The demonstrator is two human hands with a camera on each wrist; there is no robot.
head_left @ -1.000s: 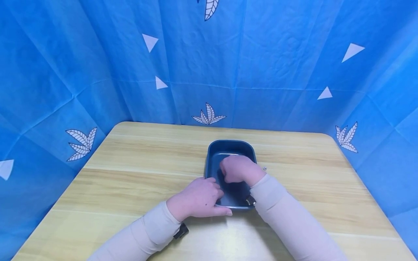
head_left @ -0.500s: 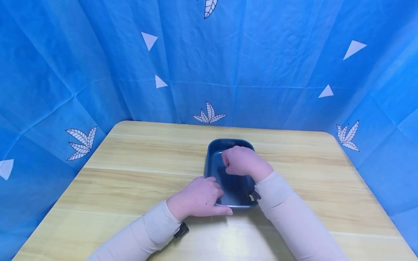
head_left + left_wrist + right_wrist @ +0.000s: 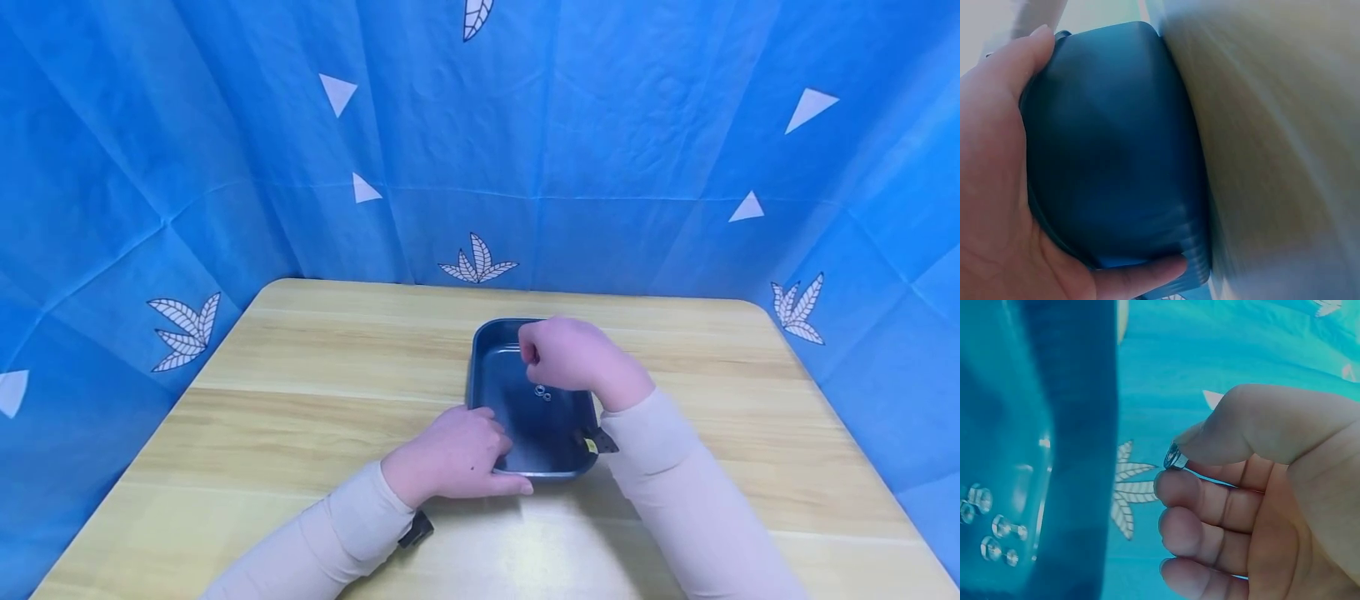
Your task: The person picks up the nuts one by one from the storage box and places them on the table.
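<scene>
A dark blue rectangular tray (image 3: 517, 437) with rounded corners stands on the table. My left hand (image 3: 457, 454) grips its near left corner, thumb along the near wall and fingers over the left rim. Over the tray's far right part is my right hand (image 3: 581, 358). In the right wrist view it pinches a small shiny metal nut (image 3: 1175, 457) between thumb and index finger, the other fingers curled below. Several similar metal nuts (image 3: 1001, 526) lie on the tray floor; two nuts (image 3: 542, 392) show just under the right hand in the head view.
The light wooden table (image 3: 337, 358) extends on all sides of the tray. Blue cloth (image 3: 637, 125) with white leaves and triangles hangs behind the table and on both sides. Dark wrist devices (image 3: 416, 529) sit under the beige sleeves (image 3: 690, 475).
My right hand has lifted from low inside the tray and shifted away and to the right, so nuts on the tray floor show now. The left hand has stayed on the tray corner.
</scene>
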